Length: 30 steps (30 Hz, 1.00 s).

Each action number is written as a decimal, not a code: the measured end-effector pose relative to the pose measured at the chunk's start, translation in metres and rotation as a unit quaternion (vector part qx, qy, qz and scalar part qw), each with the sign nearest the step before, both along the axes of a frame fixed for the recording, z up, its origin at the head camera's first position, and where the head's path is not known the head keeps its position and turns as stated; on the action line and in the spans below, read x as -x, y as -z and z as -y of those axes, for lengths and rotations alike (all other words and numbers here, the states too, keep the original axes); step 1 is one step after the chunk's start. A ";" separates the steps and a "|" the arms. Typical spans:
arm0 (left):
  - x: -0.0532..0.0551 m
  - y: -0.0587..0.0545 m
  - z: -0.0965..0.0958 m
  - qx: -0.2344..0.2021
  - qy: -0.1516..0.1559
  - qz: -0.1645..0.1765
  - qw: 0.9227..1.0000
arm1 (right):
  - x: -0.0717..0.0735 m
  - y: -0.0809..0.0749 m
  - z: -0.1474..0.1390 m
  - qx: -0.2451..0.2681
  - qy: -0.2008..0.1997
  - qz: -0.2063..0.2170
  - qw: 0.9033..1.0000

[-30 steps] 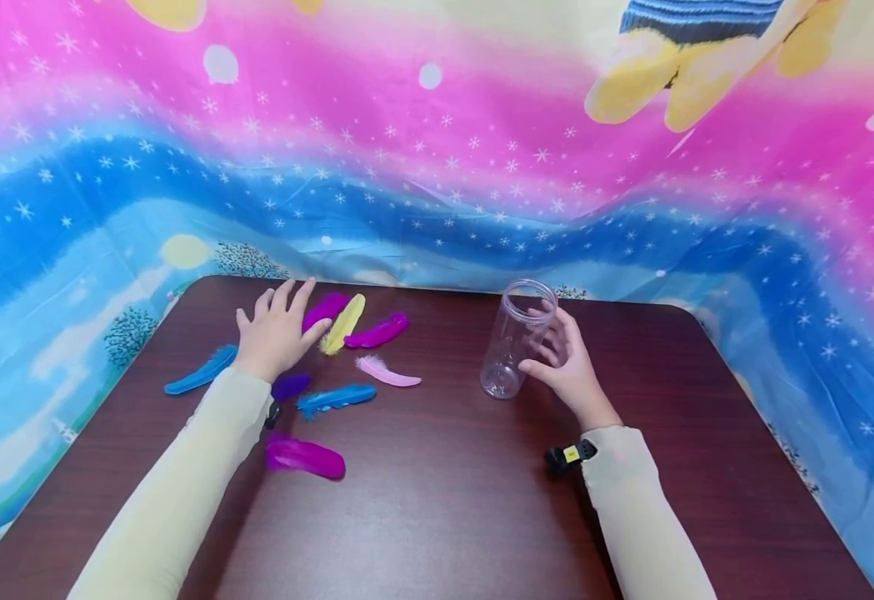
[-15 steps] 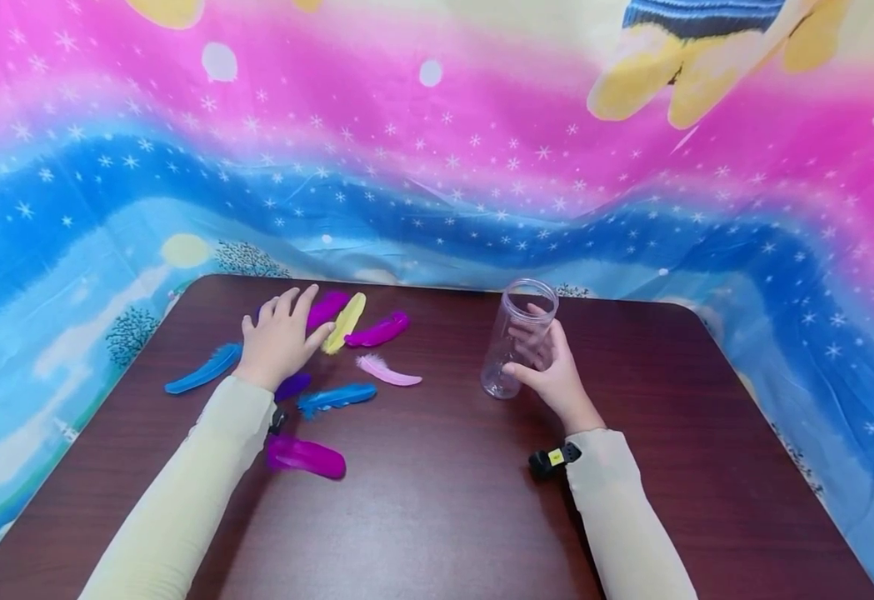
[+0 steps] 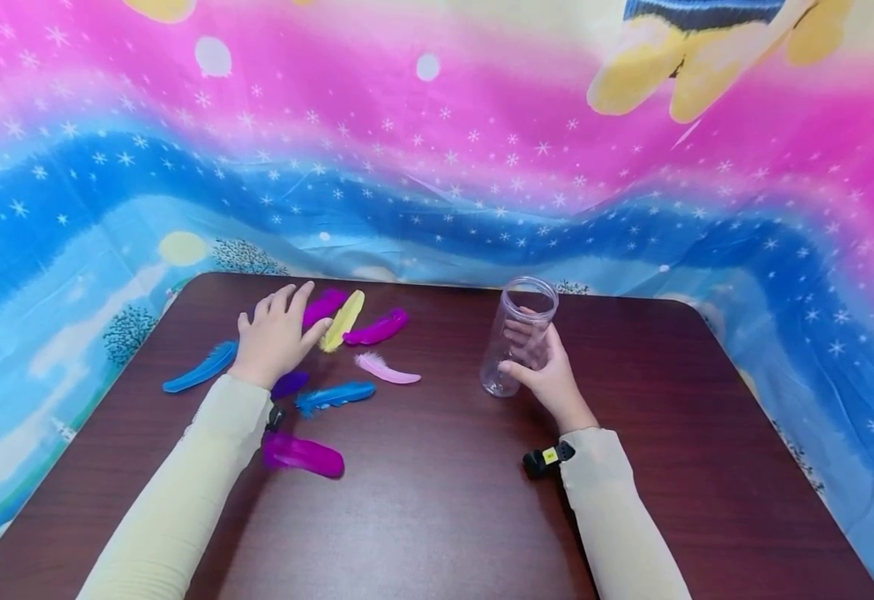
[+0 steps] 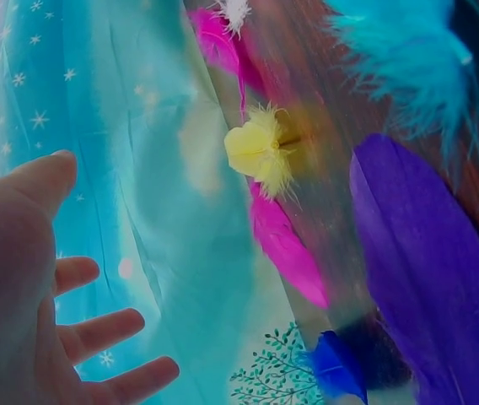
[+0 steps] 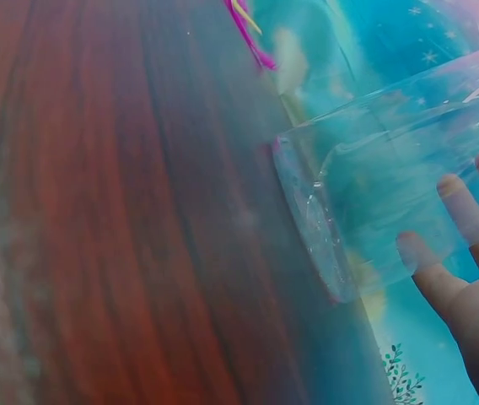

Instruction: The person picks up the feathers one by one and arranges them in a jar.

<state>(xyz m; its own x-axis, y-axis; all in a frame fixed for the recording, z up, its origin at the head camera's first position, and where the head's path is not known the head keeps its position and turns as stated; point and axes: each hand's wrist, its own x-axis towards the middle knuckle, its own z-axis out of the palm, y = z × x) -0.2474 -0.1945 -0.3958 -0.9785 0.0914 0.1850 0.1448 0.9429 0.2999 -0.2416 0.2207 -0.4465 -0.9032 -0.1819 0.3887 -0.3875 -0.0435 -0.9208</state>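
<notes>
In the head view a tall clear plastic jar [image 3: 498, 354] without a lid stands upright on the table. My right hand [image 3: 560, 383] holds it from the right: the thumb lies at its near side, and the fingers show through the wall behind. The right wrist view shows those fingers [image 5: 467, 215] through the jar [image 5: 391, 177]. My left hand [image 3: 272, 342] is held over the feathers, fingers spread and nothing in its grasp. Close by are a purple feather [image 3: 289, 385], a yellow feather [image 3: 342, 322], a magenta feather [image 3: 322, 308] and a blue feather [image 3: 200, 367].
More feathers lie on the dark wooden table [image 3: 407, 517]: a second blue feather [image 3: 335, 397], a pale pink feather [image 3: 387, 369], a magenta feather [image 3: 377, 327] and another magenta feather [image 3: 303, 456] nearer the front. A printed cloth [image 3: 407, 167] hangs behind the table's far edge.
My right hand has moved left and closed in around the jar, its fingers now behind the wall. The left hand has shifted only slightly over the feathers; the jar stays in place.
</notes>
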 end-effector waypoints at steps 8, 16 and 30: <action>0.000 -0.002 0.003 -0.002 -0.005 0.011 1.000 | 0.001 0.004 -0.001 -0.001 0.009 0.000 1.000; 0.002 -0.001 0.005 0.007 -0.002 0.025 1.000 | 0.000 0.007 0.000 0.010 0.010 0.005 1.000; 0.014 0.006 -0.002 0.026 -0.006 0.052 0.998 | 0.001 0.009 0.001 0.007 0.011 0.008 1.000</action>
<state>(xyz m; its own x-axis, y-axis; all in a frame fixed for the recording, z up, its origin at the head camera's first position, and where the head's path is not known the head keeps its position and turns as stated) -0.2615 -0.1924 -0.4017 -0.9932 0.0865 0.0773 0.1040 0.9591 0.2633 -0.2425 0.2197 -0.4556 -0.9127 -0.1565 0.3776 -0.3747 -0.0489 -0.9259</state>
